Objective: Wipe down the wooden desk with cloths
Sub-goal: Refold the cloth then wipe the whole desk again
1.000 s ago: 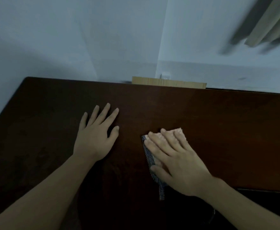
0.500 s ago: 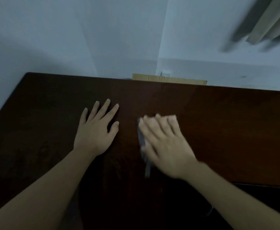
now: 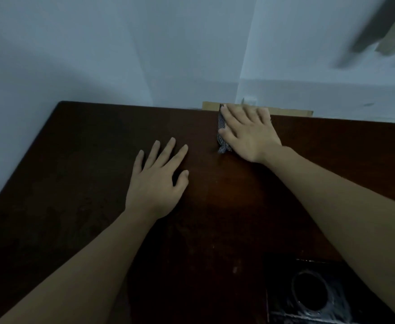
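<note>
Bench (image 3: 86, 160) wipe in progress, dark wood top. Near right corner: dark object with round opening (image 3: 308, 293), can't tell what. Mid: left hand (image 3: 155, 181) flat on the wood, fingers spread, bracing, holding nothing. Far: right hand (image 3: 248, 132) flat with straight fingers, pressing patterned cloth (image 3: 221, 134) at back edge, by tan board (image 3: 292, 112) against wall (image 3: 121, 54). Step looks like stroke at full reach. Next probably: shift sideways, pull back toward body, pressure steady.

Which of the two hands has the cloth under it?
The right hand, flat on the cloth at the desk's far edge; the left hand lies bare.
</note>
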Demonstrator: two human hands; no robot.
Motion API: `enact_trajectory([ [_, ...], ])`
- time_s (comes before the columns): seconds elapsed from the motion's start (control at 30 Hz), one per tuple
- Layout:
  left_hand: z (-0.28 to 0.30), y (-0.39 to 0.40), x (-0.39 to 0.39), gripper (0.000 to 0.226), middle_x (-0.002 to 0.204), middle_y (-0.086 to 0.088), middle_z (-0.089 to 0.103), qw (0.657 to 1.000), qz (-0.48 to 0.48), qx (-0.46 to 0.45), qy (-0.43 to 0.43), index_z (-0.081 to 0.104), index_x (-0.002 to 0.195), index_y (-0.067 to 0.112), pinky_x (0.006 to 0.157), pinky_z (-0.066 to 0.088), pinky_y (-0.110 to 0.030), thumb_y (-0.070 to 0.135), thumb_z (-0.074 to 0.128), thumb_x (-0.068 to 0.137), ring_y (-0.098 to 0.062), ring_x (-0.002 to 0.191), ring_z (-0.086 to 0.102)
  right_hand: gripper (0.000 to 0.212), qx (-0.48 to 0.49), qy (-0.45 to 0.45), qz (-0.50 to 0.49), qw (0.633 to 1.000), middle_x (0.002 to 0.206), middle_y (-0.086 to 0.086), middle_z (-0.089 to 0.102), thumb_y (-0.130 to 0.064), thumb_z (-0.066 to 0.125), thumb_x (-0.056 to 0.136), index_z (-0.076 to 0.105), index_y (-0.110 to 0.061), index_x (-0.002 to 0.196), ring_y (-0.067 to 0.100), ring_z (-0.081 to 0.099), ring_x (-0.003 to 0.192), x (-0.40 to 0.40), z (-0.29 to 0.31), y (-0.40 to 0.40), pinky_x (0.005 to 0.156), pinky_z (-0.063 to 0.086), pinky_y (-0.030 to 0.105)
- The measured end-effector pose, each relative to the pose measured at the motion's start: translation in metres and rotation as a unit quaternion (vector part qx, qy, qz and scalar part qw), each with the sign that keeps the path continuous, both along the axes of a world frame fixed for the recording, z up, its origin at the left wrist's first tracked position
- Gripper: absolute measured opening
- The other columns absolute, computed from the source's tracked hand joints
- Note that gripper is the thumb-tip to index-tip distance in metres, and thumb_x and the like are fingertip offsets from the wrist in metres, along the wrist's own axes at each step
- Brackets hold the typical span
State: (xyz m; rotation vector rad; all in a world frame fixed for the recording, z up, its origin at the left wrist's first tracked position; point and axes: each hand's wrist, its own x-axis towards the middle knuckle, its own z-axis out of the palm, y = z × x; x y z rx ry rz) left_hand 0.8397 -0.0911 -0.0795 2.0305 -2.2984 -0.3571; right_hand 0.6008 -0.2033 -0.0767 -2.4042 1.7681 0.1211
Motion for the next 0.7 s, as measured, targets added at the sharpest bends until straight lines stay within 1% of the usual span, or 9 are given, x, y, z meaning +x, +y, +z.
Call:
enact_trajectory([
  [0.1, 0.001, -0.001, 0.0, 0.06, 0.169, 0.013, -0.004, 1.0, 0.0, -0.002, 0.001, 0.007, 0.16, 0.046, 0.126, -0.007, -0.045, 0.056, 0.018, 0.102, -0.014, 0.156, -0.01, 0.068, 0.011, 0.0, 0.02, 1.0, 0.171, -0.006, -0.006, -0.059, 0.005, 0.102, -0.005, -0.029, 0.162, 0.026, -0.006, 0.156, 0.01, 0.002, 0.018, 0.124, -0.003, 0.054],
  [0.2, 0.001, -0.001, 0.0, 0.059, 0.169, 0.013, -0.006, 1.0, -0.004, 0.006, -0.003, 0.005, 0.16, 0.045, 0.126, -0.007, -0.045, 0.055, 0.021, 0.104, -0.015, 0.156, -0.011, 0.068, 0.01, 0.011, 0.068, 0.998, 0.17, -0.004, -0.009, -0.058, 0.002, 0.102, -0.01, -0.028, 0.162, 0.026, -0.01, 0.156, 0.011, 0.007, 0.075, 0.124, -0.005, 0.053],
  [0.3, 0.002, -0.001, 0.003, 0.065, 0.169, 0.012, -0.006, 1.0, -0.015, 0.008, 0.003, 0.006, 0.16, 0.044, 0.125, -0.008, -0.044, 0.058, 0.013, 0.097, -0.015, 0.156, -0.011, 0.071, 0.024, -0.005, 0.132, 0.991, 0.17, -0.003, 0.0, -0.061, 0.007, 0.101, 0.001, -0.027, 0.163, 0.026, -0.005, 0.157, 0.012, 0.01, 0.129, 0.125, -0.001, 0.053],
  [0.37, 0.005, -0.003, 0.008, 0.068, 0.169, 0.013, -0.006, 0.999, -0.028, 0.021, 0.016, 0.006, 0.16, 0.044, 0.124, -0.009, -0.042, 0.06, 0.012, 0.094, -0.014, 0.155, -0.012, 0.07, 0.047, -0.011, 0.164, 0.985, 0.17, -0.006, 0.0, -0.063, 0.008, 0.102, 0.004, -0.029, 0.163, 0.023, -0.007, 0.156, 0.011, 0.009, 0.145, 0.125, -0.002, 0.051],
  [0.43, 0.01, -0.003, 0.016, 0.068, 0.169, 0.014, -0.007, 0.999, -0.035, 0.027, 0.026, 0.004, 0.16, 0.045, 0.124, -0.009, -0.041, 0.06, 0.012, 0.093, -0.013, 0.155, -0.012, 0.07, 0.042, -0.012, 0.179, 0.983, 0.169, -0.008, -0.003, -0.065, 0.003, 0.101, 0.001, -0.032, 0.162, 0.021, -0.01, 0.156, 0.011, 0.009, 0.139, 0.124, -0.006, 0.048],
  [0.53, 0.013, 0.002, 0.034, 0.068, 0.168, 0.016, -0.009, 0.999, -0.02, 0.033, 0.023, 0.003, 0.159, 0.046, 0.124, -0.009, -0.041, 0.06, 0.013, 0.093, -0.011, 0.154, -0.014, 0.069, 0.031, 0.007, 0.149, 0.988, 0.166, -0.012, -0.018, -0.065, -0.005, 0.096, -0.016, -0.037, 0.159, 0.02, -0.018, 0.154, 0.012, 0.007, 0.094, 0.123, -0.014, 0.048],
  [0.57, 0.011, 0.005, 0.04, 0.068, 0.168, 0.016, -0.008, 0.999, -0.012, 0.033, 0.021, 0.003, 0.159, 0.047, 0.124, -0.01, -0.041, 0.06, 0.014, 0.093, -0.01, 0.153, -0.015, 0.072, 0.02, 0.012, 0.12, 0.992, 0.166, -0.012, -0.018, -0.065, -0.007, 0.093, -0.017, -0.037, 0.158, 0.02, -0.017, 0.155, 0.014, 0.005, 0.073, 0.123, -0.013, 0.048],
  [0.63, 0.007, 0.013, 0.052, 0.069, 0.168, 0.016, -0.007, 0.999, 0.003, 0.03, 0.017, 0.005, 0.159, 0.046, 0.123, -0.011, -0.04, 0.061, 0.013, 0.092, -0.008, 0.152, -0.016, 0.076, 0.007, 0.008, 0.058, 0.998, 0.169, -0.01, -0.012, -0.066, -0.009, 0.09, -0.012, -0.035, 0.16, 0.021, -0.011, 0.156, 0.02, 0.003, 0.033, 0.123, -0.01, 0.048],
  [0.7, 0.004, 0.019, 0.061, 0.072, 0.168, 0.016, -0.006, 1.0, 0.009, 0.021, 0.019, 0.007, 0.159, 0.046, 0.122, -0.013, -0.037, 0.063, 0.01, 0.089, -0.007, 0.151, -0.016, 0.071, 0.008, 0.003, 0.018, 1.0, 0.17, -0.008, -0.007, -0.063, 0.0, 0.098, -0.007, -0.033, 0.161, 0.022, -0.007, 0.156, 0.03, 0.0, 0.008, 0.124, -0.007, 0.05],
])
